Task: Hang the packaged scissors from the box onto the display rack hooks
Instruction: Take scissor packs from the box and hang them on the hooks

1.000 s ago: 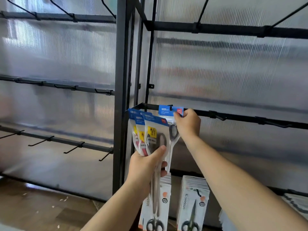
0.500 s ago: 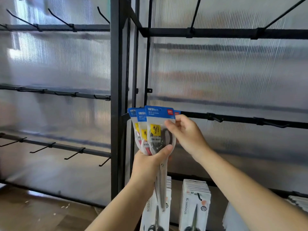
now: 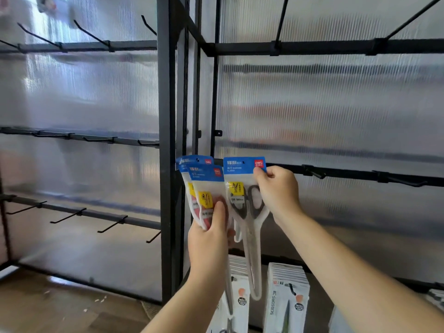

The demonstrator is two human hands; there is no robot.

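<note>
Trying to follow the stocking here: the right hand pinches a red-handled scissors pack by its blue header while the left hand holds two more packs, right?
Not quite. The head view shows the scissors pack in the right hand has dark grey handles, not red. It is pinched by its blue header, and the left hand holds two more packs, whose handles look reddish.

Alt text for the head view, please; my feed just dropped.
The right hand pinches one packaged scissors by its blue header, held in front of the black rack rail, while the left hand grips two more packs. Bare hooks stick out of the rail to the right; other scissors packs stand below.
</note>
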